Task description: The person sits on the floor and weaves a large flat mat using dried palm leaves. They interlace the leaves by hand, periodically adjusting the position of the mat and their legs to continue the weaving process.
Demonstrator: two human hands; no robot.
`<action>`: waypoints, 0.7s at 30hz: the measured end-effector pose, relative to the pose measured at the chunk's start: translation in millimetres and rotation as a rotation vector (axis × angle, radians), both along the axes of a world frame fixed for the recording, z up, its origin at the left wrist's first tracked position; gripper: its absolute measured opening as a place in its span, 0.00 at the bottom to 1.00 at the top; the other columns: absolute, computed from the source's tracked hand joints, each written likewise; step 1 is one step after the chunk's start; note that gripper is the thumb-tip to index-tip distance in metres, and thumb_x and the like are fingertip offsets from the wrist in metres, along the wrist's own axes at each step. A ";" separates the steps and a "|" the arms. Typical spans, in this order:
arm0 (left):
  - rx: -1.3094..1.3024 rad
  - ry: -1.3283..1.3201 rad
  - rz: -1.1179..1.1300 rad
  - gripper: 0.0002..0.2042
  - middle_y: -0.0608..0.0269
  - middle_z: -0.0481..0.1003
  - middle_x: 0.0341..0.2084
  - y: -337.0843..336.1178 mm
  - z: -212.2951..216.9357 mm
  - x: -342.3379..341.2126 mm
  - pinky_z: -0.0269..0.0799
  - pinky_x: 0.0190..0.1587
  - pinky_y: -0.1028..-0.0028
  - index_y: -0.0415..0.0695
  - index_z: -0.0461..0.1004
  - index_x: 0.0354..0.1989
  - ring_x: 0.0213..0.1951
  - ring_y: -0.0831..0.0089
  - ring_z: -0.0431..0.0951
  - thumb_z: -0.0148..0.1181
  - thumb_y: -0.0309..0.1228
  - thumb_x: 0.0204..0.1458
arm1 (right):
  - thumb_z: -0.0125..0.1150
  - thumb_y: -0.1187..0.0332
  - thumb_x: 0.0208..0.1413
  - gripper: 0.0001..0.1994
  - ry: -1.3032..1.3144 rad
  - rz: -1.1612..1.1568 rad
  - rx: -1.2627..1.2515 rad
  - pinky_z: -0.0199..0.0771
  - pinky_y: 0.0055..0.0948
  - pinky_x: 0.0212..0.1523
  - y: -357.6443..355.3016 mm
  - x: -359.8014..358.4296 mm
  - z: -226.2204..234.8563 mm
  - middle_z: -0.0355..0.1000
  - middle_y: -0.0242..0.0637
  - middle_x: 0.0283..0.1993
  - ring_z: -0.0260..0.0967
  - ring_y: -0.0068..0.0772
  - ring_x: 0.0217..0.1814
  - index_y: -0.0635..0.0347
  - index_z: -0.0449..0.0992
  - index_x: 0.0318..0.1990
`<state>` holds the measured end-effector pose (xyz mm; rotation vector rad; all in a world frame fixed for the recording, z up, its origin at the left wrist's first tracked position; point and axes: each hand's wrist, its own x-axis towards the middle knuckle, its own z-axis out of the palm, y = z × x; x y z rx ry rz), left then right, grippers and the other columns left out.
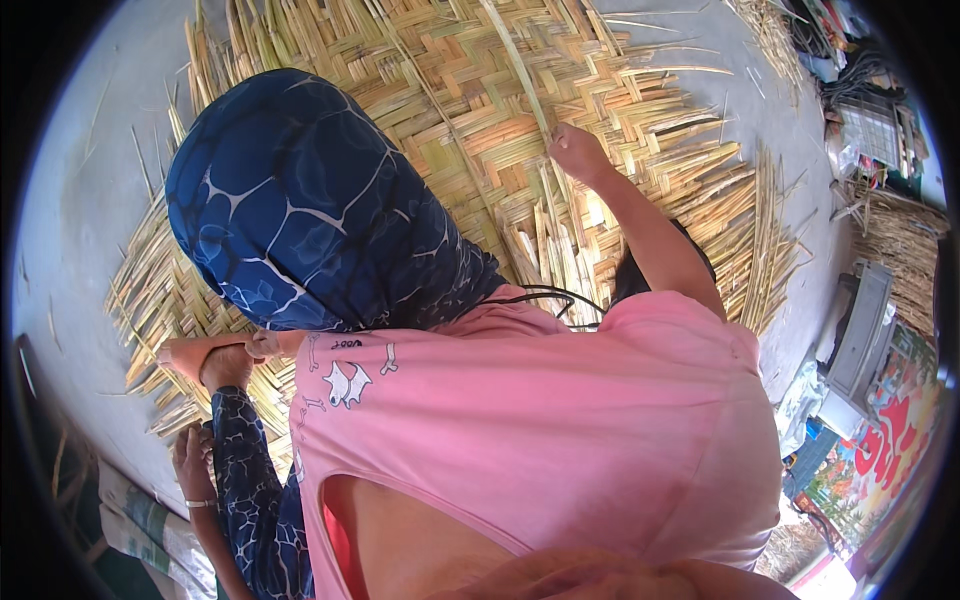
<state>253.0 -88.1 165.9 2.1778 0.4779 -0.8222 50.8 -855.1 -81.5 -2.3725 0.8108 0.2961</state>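
My right hand [580, 154] is closed on a long pale reed strip [517, 65], which runs up and away from it across a woven mat [470, 85]. The mat has a slanting weave of flat yellow and tan strips, with loose ends sticking out along its edges. At the lower left my left hand [191, 456], with a bracelet at its wrist, is beside my lower leg near the mat's edge. Its fingers are loosely bent and apart, with nothing visible in them. My blue patterned knee [300, 195] hides much of the mat's left part. A bare foot [190, 355] rests on the strips.
Grey floor [85, 230] surrounds the mat. A bundle of dry stalks [900, 250] lies at the far right, near a grey box-like thing [858, 335] and a colourful printed sheet [880, 450]. Dark cables [868, 75] and more loose straw [770, 35] lie at the upper right.
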 end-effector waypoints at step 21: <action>0.130 0.199 -0.330 0.21 0.58 0.76 0.46 49.7 -26.8 -18.9 0.71 0.51 0.72 0.36 0.70 0.57 0.46 0.69 0.75 0.48 0.41 0.67 | 0.58 0.53 0.57 0.17 0.208 0.120 0.000 0.72 0.50 0.45 -3.3 22.3 6.7 0.77 0.49 0.39 0.74 0.56 0.44 0.59 0.74 0.41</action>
